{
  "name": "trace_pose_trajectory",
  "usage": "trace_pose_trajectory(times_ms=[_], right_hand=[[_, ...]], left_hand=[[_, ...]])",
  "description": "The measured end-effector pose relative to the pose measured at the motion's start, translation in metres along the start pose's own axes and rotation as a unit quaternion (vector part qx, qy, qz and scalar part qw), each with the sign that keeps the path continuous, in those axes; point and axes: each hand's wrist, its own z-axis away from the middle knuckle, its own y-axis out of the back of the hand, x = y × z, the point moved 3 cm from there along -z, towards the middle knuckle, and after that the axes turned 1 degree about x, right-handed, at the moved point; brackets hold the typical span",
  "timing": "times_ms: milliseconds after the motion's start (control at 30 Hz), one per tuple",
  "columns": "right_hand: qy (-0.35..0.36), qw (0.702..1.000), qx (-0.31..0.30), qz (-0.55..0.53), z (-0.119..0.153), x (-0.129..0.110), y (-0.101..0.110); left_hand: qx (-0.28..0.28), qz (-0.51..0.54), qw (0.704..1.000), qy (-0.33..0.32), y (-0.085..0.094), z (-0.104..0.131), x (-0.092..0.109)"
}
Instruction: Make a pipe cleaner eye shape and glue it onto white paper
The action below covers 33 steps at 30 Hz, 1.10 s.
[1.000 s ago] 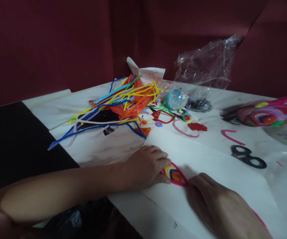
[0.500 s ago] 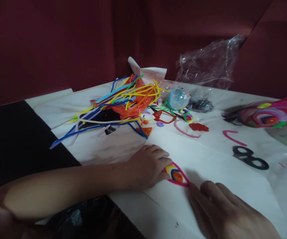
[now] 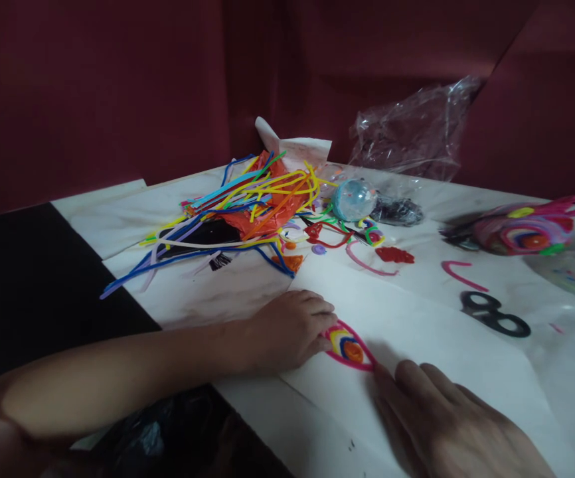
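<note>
Two bare hands were seen in the head view, placed about an eye-shaped piece (image 3: 351, 350) that was laid on a white sheet (image 3: 417, 325) on the worktop (image 3: 202, 299). Its left end was covered by the left hand (image 3: 287, 337), whose fingers were bunched close together; whether the end was gripped or only pressed down could not be told. The pointed right end was reached by the foremost finger of the right hand (image 3: 441, 411), its other fingers being loosely parted; no pinch could be made out. A second earlier, that tip had seemingly been pinched, and a pink strand had been shown beside the right hand; now the fingers had been loosened and no strand was shown there. The pink outline was thus judged to have been closed at that tip. Farther right, a black figure-eight piece (image 3: 495, 315) was placed near a pink strip (image 3: 464, 280).
</note>
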Motion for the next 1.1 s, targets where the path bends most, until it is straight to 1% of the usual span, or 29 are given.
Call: trace_pose_trajectory(times_ms=[100, 233, 300, 367, 467, 533, 633, 700, 767, 867, 967, 1100], right_hand=[[0.01, 1.0, -0.002, 0.005, -0.003, -0.001, -0.001], [0.011, 1.0, 0.011, 0.007, -0.008, -0.004, -0.001], [0.017, 0.999, 0.027, 0.012, -0.01, -0.005, 0.001], [0.022, 0.999, 0.041, 0.02, -0.011, -0.006, 0.003], [0.017, 0.998, 0.052, 0.031, -0.012, -0.006, 0.005], [0.014, 0.998, 0.05, 0.031, -0.012, -0.006, 0.006], [0.013, 0.999, 0.028, 0.026, -0.011, -0.006, 0.003], [0.012, 0.999, 0.021, 0.028, -0.01, -0.007, 0.001], [0.006, 0.999, 0.027, 0.033, -0.008, -0.007, -0.001], [0.012, 0.999, 0.02, 0.025, -0.006, -0.007, -0.002], [0.013, 1.0, 0.015, 0.018, -0.008, -0.007, 0.0], [0.013, 0.999, 0.043, 0.016, -0.012, -0.007, 0.004]], left_hand=[[0.001, 0.0, 1.0, 0.009, 0.002, 0.0, -0.001], [-0.006, 0.002, 1.0, 0.028, 0.003, 0.001, -0.002], [-0.032, 0.001, 0.999, 0.018, 0.003, 0.003, -0.004], [-0.078, -0.005, 0.997, 0.013, 0.004, 0.005, -0.004], [-0.141, -0.011, 0.989, 0.045, 0.01, 0.009, -0.001], [-0.157, -0.003, 0.986, 0.063, 0.017, 0.012, 0.007], [-0.165, 0.009, 0.985, 0.056, 0.025, 0.017, 0.022], [-0.172, 0.01, 0.984, 0.051, 0.025, 0.02, 0.027], [-0.18, 0.015, 0.982, 0.057, 0.022, 0.023, 0.026], [-0.188, 0.031, 0.98, 0.061, 0.016, 0.025, 0.019], [-0.184, 0.045, 0.981, 0.045, 0.012, 0.025, 0.014], [-0.177, 0.053, 0.983, 0.022, 0.012, 0.025, 0.014]])
